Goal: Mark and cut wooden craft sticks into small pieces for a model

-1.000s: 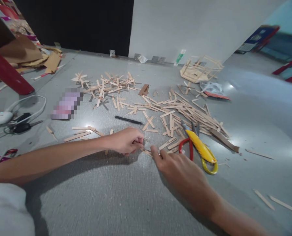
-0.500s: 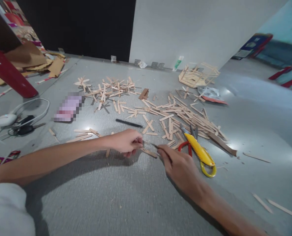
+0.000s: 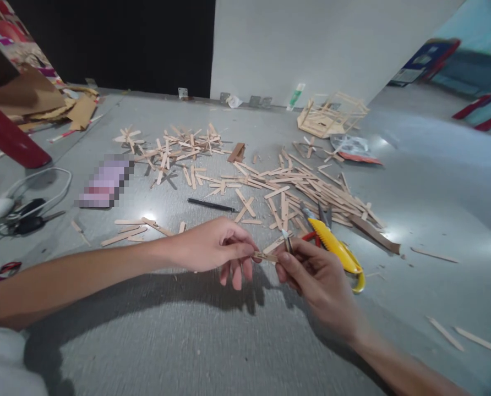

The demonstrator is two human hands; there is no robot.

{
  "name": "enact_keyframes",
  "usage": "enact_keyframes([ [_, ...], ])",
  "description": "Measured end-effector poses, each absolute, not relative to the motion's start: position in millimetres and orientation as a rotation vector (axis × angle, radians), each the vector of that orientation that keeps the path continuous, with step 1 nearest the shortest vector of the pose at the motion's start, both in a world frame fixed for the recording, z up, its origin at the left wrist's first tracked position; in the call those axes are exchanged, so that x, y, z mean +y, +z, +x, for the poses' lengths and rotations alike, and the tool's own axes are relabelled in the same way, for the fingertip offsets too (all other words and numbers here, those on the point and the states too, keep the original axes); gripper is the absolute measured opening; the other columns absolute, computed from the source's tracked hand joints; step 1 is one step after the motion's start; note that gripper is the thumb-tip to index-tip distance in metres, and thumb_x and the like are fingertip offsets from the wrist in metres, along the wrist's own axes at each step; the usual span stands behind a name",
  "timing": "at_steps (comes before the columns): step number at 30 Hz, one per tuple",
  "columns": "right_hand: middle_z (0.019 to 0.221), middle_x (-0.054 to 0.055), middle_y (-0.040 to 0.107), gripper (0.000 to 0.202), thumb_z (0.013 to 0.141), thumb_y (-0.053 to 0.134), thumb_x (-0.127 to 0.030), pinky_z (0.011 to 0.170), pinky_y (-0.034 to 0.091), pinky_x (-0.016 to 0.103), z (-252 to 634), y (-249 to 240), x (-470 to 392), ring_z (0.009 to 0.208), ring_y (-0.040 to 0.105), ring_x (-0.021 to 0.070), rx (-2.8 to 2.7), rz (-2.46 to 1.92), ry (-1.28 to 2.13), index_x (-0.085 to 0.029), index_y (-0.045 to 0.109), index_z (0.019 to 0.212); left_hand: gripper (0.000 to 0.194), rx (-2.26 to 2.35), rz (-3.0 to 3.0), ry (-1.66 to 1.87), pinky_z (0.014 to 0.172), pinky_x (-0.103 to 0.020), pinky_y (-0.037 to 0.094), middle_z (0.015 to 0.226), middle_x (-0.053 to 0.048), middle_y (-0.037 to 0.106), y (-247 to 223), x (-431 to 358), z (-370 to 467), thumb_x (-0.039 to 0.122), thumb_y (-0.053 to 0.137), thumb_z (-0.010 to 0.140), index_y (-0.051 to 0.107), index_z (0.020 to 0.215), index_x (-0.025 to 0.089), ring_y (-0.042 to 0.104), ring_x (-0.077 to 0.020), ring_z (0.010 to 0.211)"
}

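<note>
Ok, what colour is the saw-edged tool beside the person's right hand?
The saw-edged tool is yellow; the head view shows it.

Both hands' fingers pinching small wooden piece; black pen beyond.

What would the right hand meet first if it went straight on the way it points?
Probably the left hand: the fingers of the right hand point toward it across the short stick held between them, though depth is hard to judge.
</note>
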State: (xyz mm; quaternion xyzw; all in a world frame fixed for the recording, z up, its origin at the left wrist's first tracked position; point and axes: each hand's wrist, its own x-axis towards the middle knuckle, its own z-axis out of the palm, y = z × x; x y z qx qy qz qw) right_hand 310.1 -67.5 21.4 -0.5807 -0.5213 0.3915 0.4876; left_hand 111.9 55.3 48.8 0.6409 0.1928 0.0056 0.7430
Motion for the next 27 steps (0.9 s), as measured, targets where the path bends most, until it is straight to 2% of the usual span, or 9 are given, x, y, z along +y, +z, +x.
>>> enact_keyframes([
  [6,0.053,-0.003,0.057,0.046,0.095,0.069,-0.061,0.040,0.028,0.023,305,28,-71,0.044,0.040,0.0092,-1.281,-1.333,1.016,-0.019,0.064,0.078,0.030,0.352,1.199,-0.027,0.055,-0.020,0.054,0.078,-0.003,0.072,53,49,111,0.041,0.063,0.105,0.064,0.093,0.014,0.071,-0.0115,0.064],
  [16,0.052,-0.002,0.057,0.047,0.095,0.070,-0.061,0.040,0.028,0.021,306,30,-72,0.043,0.039,0.0080,-1.208,-1.347,1.005,-0.018,0.064,0.078,0.028,0.410,1.286,0.007,0.053,-0.020,0.052,0.081,-0.001,0.071,58,47,111,0.040,0.059,0.108,0.064,0.096,0.015,0.066,-0.0094,0.059],
  [23,0.053,-0.006,0.050,0.048,0.090,0.073,-0.066,0.040,0.024,0.019,309,23,-70,0.044,0.033,0.0075,-1.028,-1.269,1.299,-0.020,0.062,0.082,0.028,0.365,1.280,0.068,0.055,-0.020,0.051,0.089,-0.004,0.072,51,50,111,0.041,0.058,0.108,0.065,0.099,0.016,0.068,-0.0104,0.066],
  [27,0.058,-0.003,0.058,0.046,0.090,0.074,-0.064,0.038,0.022,0.019,311,21,-67,0.043,0.030,0.0063,-1.014,-1.345,1.181,-0.019,0.065,0.083,0.025,0.432,1.340,0.129,0.053,-0.020,0.049,0.088,-0.004,0.074,54,51,111,0.039,0.055,0.109,0.060,0.100,0.016,0.067,-0.0104,0.064],
])
